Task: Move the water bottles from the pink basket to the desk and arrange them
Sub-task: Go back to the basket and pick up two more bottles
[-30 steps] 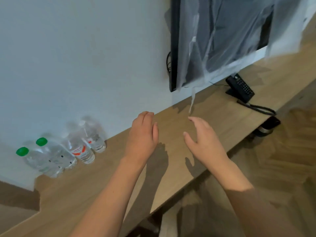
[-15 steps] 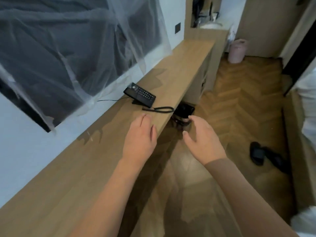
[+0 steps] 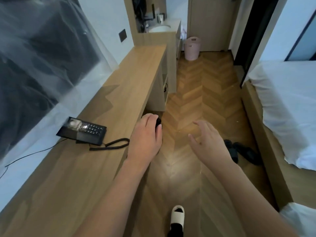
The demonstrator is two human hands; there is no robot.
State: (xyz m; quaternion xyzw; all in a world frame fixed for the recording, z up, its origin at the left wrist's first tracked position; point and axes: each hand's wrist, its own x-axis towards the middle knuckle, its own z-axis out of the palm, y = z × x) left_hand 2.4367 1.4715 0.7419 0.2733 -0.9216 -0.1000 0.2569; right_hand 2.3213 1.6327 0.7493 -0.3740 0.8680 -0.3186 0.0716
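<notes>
Pink basket [image 3: 192, 48] sits on the floor at the far end of the room, against the wall by the door and well apart from both hands. That is where the bottles come from. No water bottles show in this view: count zero. The basket's inside can't be read from here, so what is left in it is unknown.

Left hand [image 3: 146, 136] hangs over the front edge of the wooden surface [image 3: 133, 79], fingers loosely bent, holding nothing. A dark object under the edge shows past its fingertips; I can't tell that the hand touches it. Right hand [image 3: 209, 142] is out over the herringbone floor [image 3: 201, 93], fingers spread and relaxed, also empty. The hands are apart, with bare floor between them.

My read: this is a transit step. Empty hands, head aimed down the room at the basket, one foot in a white slipper [image 3: 177, 215] forward on the floor. The raised, open hands look like walking posture, not a reach. Progress can't be judged from this frame.

Counts:
- hands: 2, both empty
- basket: 1
- bottles: 0 visible
- phone: 1, black desk telephone [image 3: 82, 130] on the surface near the left hand, coiled cord trailing to the edge
- dark slippers: 1 pair [image 3: 239, 151] on the floor beside the bed [image 3: 282, 108]
- plastic-wrapped TV: 1 [image 3: 39, 57] on the wall above the surface

The far stretch of the surface past the phone looks bare.
</notes>
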